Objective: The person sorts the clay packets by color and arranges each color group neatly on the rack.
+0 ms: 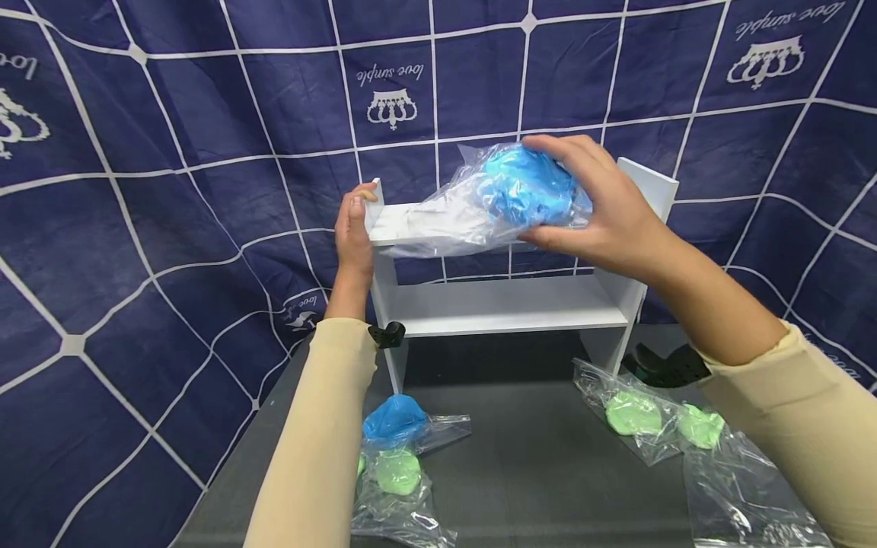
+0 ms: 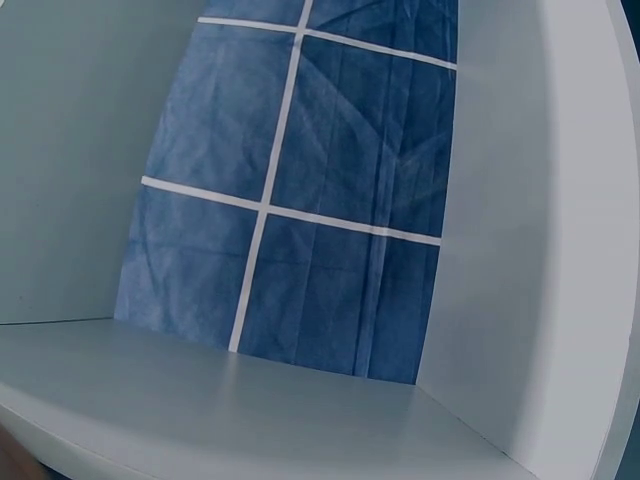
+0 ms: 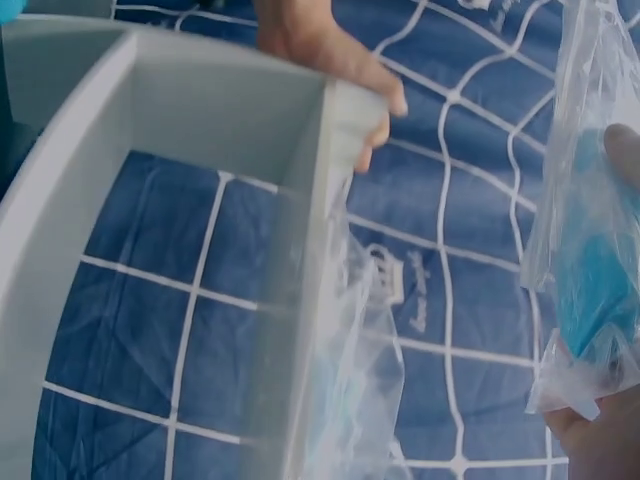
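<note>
My right hand (image 1: 603, 205) grips a clear plastic bag with a blue soft lump (image 1: 527, 186) inside, held over the upper board of a small white shelf (image 1: 507, 304). Thumb and fingers press it from below and above; the right wrist view shows this bagged blue lump (image 3: 600, 270) upright beside the shelf. Another clear plastic bag (image 3: 350, 370) lies on the top board in that view. My left hand (image 1: 353, 232) holds the shelf's upper left side panel, fingers curled over its edge. The left wrist view looks through the shelf's inside, between its white boards (image 2: 500, 240).
On the dark table (image 1: 507, 457), a bagged blue lump (image 1: 395, 418) and a bagged green lump (image 1: 399, 472) lie at left. More bagged green lumps (image 1: 633, 415) lie at right by the shelf's foot, near an unfilled-looking bag (image 1: 740, 487). A blue patterned cloth (image 1: 205, 114) hangs behind.
</note>
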Available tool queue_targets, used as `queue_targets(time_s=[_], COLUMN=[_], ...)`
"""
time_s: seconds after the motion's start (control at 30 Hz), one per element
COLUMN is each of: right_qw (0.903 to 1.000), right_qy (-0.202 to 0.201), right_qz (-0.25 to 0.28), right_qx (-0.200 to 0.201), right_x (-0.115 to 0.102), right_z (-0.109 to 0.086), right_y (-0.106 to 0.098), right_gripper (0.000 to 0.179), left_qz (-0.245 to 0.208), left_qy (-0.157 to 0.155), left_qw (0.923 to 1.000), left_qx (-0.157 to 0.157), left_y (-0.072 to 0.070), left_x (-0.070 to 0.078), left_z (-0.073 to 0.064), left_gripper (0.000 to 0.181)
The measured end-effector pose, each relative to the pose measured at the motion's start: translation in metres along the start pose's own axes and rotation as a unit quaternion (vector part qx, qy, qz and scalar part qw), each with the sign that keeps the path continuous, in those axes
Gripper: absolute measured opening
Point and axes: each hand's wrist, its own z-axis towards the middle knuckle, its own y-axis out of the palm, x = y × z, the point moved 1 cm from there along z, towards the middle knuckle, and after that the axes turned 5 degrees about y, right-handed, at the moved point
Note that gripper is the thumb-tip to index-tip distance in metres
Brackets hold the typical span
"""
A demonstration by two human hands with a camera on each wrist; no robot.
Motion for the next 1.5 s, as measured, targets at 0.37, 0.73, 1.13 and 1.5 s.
queue_targets(time_s=[0.37, 0.73, 1.13, 1.5], right_qw=[0.9882, 0.9723, 0.9685, 0.9775], right_qy=[0.132, 0.195, 0.175, 0.161], right_qz=[-0.075, -0.124, -0.147, -0.131], right_qx=[-0.02, -0.039, -0.099, -0.038], right_x=[0.029, 0.053, 0.062, 0.073], right_z=[0.06, 0.095, 0.083, 0.062], right_y=[0.009, 0.03, 0.035, 0.019], right_gripper=[0.084, 0.088, 0.08, 0.062], left_qz=[0.014, 0.018, 0.008, 0.019], left_qy=[-0.002, -0.003, -0.017, -0.039], left_qw=[0.9999, 0.9998, 0.9998, 0.999], left_qx=[0.001, -0.005, -0.008, -0.008], left_y=[0.0, 0.0, 0.007, 0.006], left_x=[0.001, 0.0, 0.021, 0.038], left_z=[0.001, 0.0, -0.004, -0.007], left_gripper=[0.022, 0.028, 0.038, 0.038])
